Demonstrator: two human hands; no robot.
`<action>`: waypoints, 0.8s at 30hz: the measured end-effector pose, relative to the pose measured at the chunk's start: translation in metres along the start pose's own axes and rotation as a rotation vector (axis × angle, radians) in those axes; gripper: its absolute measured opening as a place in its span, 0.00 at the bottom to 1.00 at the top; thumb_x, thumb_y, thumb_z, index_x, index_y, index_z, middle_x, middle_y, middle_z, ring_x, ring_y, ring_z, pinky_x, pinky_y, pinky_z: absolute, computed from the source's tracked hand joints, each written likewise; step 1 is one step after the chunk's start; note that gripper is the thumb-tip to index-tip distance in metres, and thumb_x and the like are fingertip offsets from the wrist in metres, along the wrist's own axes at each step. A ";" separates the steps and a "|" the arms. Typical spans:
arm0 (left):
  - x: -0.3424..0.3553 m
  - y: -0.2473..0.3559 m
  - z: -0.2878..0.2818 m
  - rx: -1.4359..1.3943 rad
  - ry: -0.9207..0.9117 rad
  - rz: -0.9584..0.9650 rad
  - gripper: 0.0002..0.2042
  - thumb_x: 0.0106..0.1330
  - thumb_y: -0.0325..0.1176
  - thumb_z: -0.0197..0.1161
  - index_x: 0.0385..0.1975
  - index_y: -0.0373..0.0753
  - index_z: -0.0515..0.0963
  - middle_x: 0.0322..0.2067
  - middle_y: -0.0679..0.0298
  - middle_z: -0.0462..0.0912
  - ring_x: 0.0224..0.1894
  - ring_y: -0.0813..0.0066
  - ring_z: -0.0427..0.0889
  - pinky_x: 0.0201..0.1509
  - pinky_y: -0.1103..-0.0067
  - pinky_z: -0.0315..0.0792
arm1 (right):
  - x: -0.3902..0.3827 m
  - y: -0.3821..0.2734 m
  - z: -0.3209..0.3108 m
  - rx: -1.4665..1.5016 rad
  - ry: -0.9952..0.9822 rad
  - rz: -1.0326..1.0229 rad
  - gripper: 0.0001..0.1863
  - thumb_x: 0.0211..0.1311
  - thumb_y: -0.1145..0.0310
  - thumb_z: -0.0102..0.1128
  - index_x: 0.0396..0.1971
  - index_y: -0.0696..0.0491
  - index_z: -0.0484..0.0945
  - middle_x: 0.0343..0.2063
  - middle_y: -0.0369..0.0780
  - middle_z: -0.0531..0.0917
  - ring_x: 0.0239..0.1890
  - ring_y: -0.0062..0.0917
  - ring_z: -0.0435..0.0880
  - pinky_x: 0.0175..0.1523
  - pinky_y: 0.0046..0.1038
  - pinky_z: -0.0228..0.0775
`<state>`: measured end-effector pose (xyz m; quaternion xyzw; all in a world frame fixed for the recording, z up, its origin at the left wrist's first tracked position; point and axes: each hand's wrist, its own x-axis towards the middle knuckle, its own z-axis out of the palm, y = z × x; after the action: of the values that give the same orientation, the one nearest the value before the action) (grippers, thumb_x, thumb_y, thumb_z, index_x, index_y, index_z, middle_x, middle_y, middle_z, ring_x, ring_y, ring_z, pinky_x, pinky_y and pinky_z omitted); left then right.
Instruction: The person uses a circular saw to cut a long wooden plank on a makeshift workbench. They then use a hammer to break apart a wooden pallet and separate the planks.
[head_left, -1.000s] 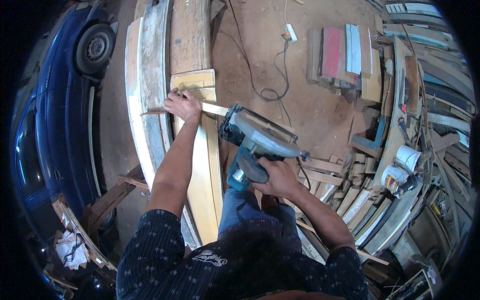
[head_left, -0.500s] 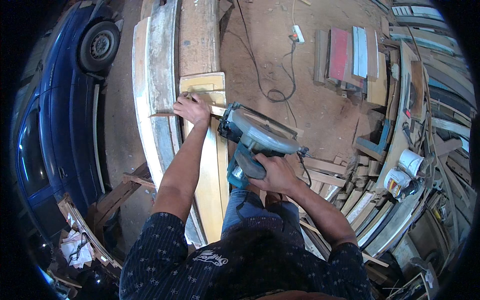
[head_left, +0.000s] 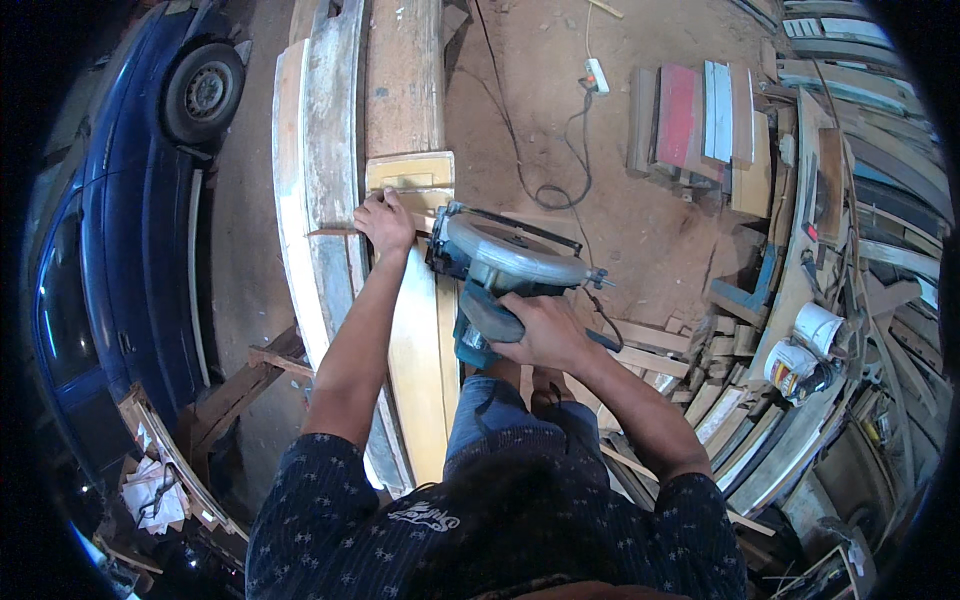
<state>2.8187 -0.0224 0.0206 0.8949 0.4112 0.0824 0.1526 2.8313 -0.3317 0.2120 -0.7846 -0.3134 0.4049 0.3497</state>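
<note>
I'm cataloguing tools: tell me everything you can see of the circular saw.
The circular saw has a teal, plastic-looking body, dark grip, silvery, metal-looking curved blade guard and dark base frame. The right hand grasps the grip. It is held crosswise at the right edge of the yellowish board, its left end by a wood strip. Whether it touches the strip, or the blade spins, I can't tell.
</note>
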 end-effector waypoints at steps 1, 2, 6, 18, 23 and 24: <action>-0.004 -0.003 -0.006 -0.005 -0.040 0.047 0.24 0.73 0.47 0.50 0.52 0.27 0.70 0.52 0.36 0.65 0.54 0.42 0.64 0.63 0.56 0.56 | -0.006 0.001 -0.001 -0.018 0.059 -0.010 0.31 0.47 0.54 0.71 0.49 0.56 0.76 0.36 0.51 0.85 0.39 0.46 0.85 0.47 0.43 0.76; -0.009 -0.006 -0.011 -0.011 -0.081 0.093 0.26 0.74 0.47 0.48 0.53 0.25 0.69 0.53 0.35 0.64 0.54 0.41 0.64 0.64 0.56 0.56 | -0.018 0.004 -0.003 -0.036 0.117 -0.019 0.29 0.46 0.54 0.72 0.47 0.55 0.77 0.34 0.50 0.85 0.38 0.45 0.85 0.45 0.41 0.76; -0.035 -0.022 -0.041 0.091 -0.116 0.415 0.30 0.76 0.47 0.44 0.61 0.20 0.61 0.65 0.34 0.54 0.69 0.34 0.51 0.74 0.53 0.46 | -0.074 0.018 -0.015 -0.065 0.278 0.073 0.25 0.46 0.57 0.75 0.42 0.55 0.79 0.31 0.48 0.86 0.36 0.42 0.86 0.42 0.38 0.76; -0.102 -0.039 -0.068 -0.123 -0.179 0.406 0.20 0.65 0.31 0.63 0.57 0.37 0.70 0.51 0.46 0.70 0.55 0.47 0.68 0.61 0.56 0.61 | -0.145 0.047 -0.026 0.094 0.659 0.380 0.19 0.51 0.65 0.72 0.41 0.59 0.81 0.29 0.44 0.86 0.33 0.25 0.86 0.42 0.29 0.76; -0.121 -0.011 -0.060 -0.063 -0.120 0.507 0.27 0.64 0.33 0.64 0.64 0.41 0.69 0.44 0.55 0.70 0.51 0.53 0.67 0.67 0.55 0.55 | -0.128 0.044 -0.012 0.275 0.599 0.397 0.20 0.51 0.65 0.73 0.41 0.60 0.80 0.29 0.43 0.86 0.32 0.25 0.85 0.42 0.29 0.76; -0.120 -0.012 -0.059 -0.107 -0.117 0.517 0.26 0.64 0.33 0.64 0.64 0.41 0.69 0.44 0.55 0.71 0.50 0.53 0.67 0.67 0.56 0.55 | -0.121 0.040 -0.008 0.240 0.624 0.328 0.20 0.51 0.65 0.73 0.41 0.60 0.80 0.29 0.43 0.86 0.32 0.25 0.85 0.42 0.29 0.76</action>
<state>2.7160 -0.0946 0.0693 0.9641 0.1544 0.0885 0.1969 2.7891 -0.4497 0.2338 -0.8635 -0.0123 0.2309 0.4482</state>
